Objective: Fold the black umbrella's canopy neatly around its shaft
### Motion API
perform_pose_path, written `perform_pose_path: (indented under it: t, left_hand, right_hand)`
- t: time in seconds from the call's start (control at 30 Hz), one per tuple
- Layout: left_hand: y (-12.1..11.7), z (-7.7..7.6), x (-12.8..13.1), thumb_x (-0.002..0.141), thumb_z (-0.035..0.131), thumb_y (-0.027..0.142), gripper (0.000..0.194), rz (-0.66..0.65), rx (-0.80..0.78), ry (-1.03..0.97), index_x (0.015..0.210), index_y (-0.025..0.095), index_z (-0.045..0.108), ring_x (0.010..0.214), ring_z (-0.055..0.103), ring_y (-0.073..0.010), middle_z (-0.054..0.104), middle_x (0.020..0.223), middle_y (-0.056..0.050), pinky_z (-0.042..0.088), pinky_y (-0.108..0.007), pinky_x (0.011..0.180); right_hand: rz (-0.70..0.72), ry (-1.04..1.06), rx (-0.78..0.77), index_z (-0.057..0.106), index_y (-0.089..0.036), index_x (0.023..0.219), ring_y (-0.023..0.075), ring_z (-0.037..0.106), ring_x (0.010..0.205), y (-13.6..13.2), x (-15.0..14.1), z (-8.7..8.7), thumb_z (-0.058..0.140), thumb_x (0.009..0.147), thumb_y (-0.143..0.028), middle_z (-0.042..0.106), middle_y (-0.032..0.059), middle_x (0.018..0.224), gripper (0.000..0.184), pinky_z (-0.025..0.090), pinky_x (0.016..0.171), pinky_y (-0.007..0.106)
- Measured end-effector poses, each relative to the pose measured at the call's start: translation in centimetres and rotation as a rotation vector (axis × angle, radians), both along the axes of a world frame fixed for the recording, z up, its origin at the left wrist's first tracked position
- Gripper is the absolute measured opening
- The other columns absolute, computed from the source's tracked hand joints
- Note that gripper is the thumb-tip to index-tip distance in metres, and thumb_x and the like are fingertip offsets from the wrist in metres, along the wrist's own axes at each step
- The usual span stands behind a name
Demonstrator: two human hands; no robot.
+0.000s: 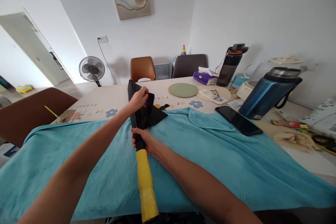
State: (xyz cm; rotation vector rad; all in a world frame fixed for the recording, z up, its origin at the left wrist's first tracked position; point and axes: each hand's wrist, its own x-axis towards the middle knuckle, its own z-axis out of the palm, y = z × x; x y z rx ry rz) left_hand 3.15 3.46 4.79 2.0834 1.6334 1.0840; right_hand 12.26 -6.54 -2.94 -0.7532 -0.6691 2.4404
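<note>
A folded black umbrella [135, 117] with a yellow handle [145, 185] points away from me over the turquoise blanket [110, 175]. The handle end is closest to my body. My right hand [145, 139] wraps round the umbrella just above the yellow part. Farther up, my left hand [139, 98] is closed in a pinch on the black canopy fabric. A loose flap of that fabric [154, 115] spreads to the right between and beyond my hands. The left fingertips are partly hidden by the cloth.
On the right lie a black phone [238, 120] and a blue bottle [269, 92]. Behind them are a dark bottle [231, 64], a purple tissue box [205, 77], glasses [215, 94] and a green placemat [183, 90]. Chairs [142, 68] and a fan [91, 69] stand beyond the table.
</note>
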Motion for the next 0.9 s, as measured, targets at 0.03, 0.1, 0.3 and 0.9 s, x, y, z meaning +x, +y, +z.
perform_pose_path:
  t: [0.03, 0.1, 0.3, 0.9]
  left_hand:
    - [-0.7, 0.4, -1.0, 0.075, 0.036, 0.013, 0.027, 0.024, 0.047, -0.041, 0.1, 0.018, 0.047, 0.047, 0.049, -0.0089, 0.052, 0.065, 0.002, 0.043, -0.021, 0.05]
    - [-2.3, 1.1, -3.2, 0.071, 0.039, 0.011, 0.031, 0.017, 0.146, -0.039, 0.1, 0.019, 0.048, 0.052, 0.051, -0.0071, 0.054, 0.081, -0.001, 0.046, -0.021, 0.051]
    - [-5.8, 0.7, -9.7, 0.059, 0.04, 0.008, 0.018, 0.184, 0.254, -0.19, 0.063, 0.015, 0.056, 0.055, 0.053, -0.0087, 0.051, 0.074, -0.001, 0.049, -0.02, 0.049]
    - [-9.3, -5.2, -15.7, 0.06, 0.052, 0.02, 0.009, 0.395, 0.057, -0.541, 0.067, 0.014, 0.055, 0.055, 0.054, -0.0105, 0.052, 0.061, 0.002, 0.053, -0.028, 0.052]
  right_hand:
    - [0.007, 0.005, -0.004, 0.048, -0.013, 0.069, 0.0075, 0.046, 0.041, 0.0, 0.1, 0.0, 0.056, 0.074, -0.018, 0.05, -0.0023, 0.054, 0.011, 0.04, 0.035, 0.02]
    - [0.016, 0.009, -0.005, 0.048, -0.013, 0.069, 0.0074, 0.047, 0.041, 0.0, 0.1, 0.1, 0.057, 0.074, -0.018, 0.05, -0.0023, 0.055, 0.011, 0.04, 0.036, 0.02]
    - [0.039, 0.06, 0.006, 0.049, -0.013, 0.069, 0.0075, 0.048, 0.044, 0.1, 0.3, 0.0, 0.06, 0.072, -0.02, 0.051, -0.0019, 0.057, 0.013, 0.041, 0.037, 0.02]
    - [0.021, 0.022, -0.041, 0.047, -0.013, 0.068, 0.0082, 0.049, 0.044, 0.7, 0.1, -0.6, 0.056, 0.073, -0.023, 0.051, 0.0003, 0.053, 0.014, 0.043, 0.038, 0.019]
